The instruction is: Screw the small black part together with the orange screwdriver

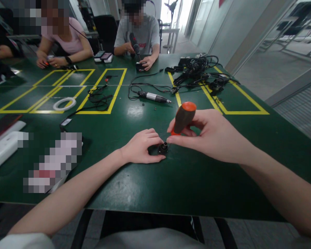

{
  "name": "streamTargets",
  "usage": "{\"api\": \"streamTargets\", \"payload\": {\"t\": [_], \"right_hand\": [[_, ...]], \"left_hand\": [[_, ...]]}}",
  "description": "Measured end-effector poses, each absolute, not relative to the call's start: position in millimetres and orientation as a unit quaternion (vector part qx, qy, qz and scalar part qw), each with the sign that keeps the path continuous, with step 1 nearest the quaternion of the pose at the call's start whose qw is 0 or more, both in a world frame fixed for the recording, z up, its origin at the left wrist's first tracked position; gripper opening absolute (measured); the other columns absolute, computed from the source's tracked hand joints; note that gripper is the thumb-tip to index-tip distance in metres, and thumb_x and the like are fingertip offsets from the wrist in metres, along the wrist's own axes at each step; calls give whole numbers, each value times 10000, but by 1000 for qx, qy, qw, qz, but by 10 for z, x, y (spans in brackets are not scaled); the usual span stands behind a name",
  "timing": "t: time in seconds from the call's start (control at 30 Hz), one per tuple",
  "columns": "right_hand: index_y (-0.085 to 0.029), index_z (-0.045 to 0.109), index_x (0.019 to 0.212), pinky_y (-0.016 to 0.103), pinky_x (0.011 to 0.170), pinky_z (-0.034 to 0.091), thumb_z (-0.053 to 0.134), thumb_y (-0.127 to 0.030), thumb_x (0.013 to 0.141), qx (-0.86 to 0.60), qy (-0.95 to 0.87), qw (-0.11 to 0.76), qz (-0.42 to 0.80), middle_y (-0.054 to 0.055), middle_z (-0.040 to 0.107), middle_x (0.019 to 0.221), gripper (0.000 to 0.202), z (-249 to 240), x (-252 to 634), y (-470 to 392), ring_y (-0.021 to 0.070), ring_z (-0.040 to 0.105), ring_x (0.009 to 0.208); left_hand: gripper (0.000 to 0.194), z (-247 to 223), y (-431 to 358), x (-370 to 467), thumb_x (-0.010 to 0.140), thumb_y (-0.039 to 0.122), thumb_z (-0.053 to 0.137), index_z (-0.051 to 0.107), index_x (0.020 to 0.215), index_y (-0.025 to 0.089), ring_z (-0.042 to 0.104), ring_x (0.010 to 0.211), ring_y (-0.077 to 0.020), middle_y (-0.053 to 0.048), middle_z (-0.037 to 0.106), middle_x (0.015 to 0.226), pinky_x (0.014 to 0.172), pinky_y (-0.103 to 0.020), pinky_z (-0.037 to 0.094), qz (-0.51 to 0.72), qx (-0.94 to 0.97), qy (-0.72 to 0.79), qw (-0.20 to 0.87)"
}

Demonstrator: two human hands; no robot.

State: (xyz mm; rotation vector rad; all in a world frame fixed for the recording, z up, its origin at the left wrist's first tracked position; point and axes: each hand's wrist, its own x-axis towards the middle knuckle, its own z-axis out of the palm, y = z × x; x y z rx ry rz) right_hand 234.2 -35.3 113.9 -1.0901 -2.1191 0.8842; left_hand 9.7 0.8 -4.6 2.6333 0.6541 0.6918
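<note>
My left hand [145, 147] rests on the green table, its thumb and fingers closed around a small black round part [162, 148]. A screwdriver [184, 118] with a dark grip and orange ends is pinched in my right hand [209, 135]. Its handle leans up and to the right, while its lower end points down beside the black part. I cannot tell whether the tip touches the part, since my fingers cover much of the shaft.
Beyond my hands lies a silver and black pen-shaped power tool [154, 97] with a cord. Tangled black cables [194, 71] fill the far right. At left are a white ring [64, 103] and a white power strip [6, 148]. Across the table, a person holds a power drill [135, 44].
</note>
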Motion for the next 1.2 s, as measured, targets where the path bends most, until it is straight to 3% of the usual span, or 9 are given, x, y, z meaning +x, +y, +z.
{"api": "streamTargets", "payload": {"t": [0.2,0.37,0.53,0.67,0.97,1.2], "right_hand": [[-192,704,821,273,575,427,684,-287,877,-400,-807,273,339,16,664,765,113,1124,2337,-375,139,535,627],[-203,662,759,266,562,426,691,-387,917,-399,-809,278,330,-4,625,686,245,1160,2314,-381,135,536,597],[-211,657,820,257,527,414,717,-291,853,-400,-811,311,293,-25,616,685,105,1146,2302,-387,128,528,569],[-219,632,799,282,594,476,735,-263,822,-391,-818,325,269,-7,646,746,114,1131,2341,-368,159,591,650],[-218,766,859,348,776,552,806,-355,850,-331,-833,269,354,43,763,905,143,1326,2531,-285,226,708,842],[-198,724,1020,311,667,544,753,-305,890,-330,-795,260,436,21,756,840,172,1292,2538,-291,188,699,745]], "left_hand": [[299,-44,6,98,916,489,701,737,1011,208,681,985,-265,-89,748,992,907,-418,573,248,925,227,177],[297,-67,13,102,916,491,692,729,972,201,659,908,-249,-80,735,930,831,-392,561,255,926,227,163],[301,-46,9,109,932,477,677,717,952,179,647,878,-230,-72,726,903,809,-364,538,260,928,216,157],[283,-13,-1,112,925,459,693,712,964,180,641,871,-218,-64,726,902,798,-346,526,253,928,216,168],[263,-10,9,117,917,436,718,708,932,174,637,838,-208,-55,732,873,770,-334,510,265,929,204,159],[275,-9,1,111,916,452,718,715,951,179,632,836,-206,-54,728,875,788,-340,512,256,928,214,163]]}}
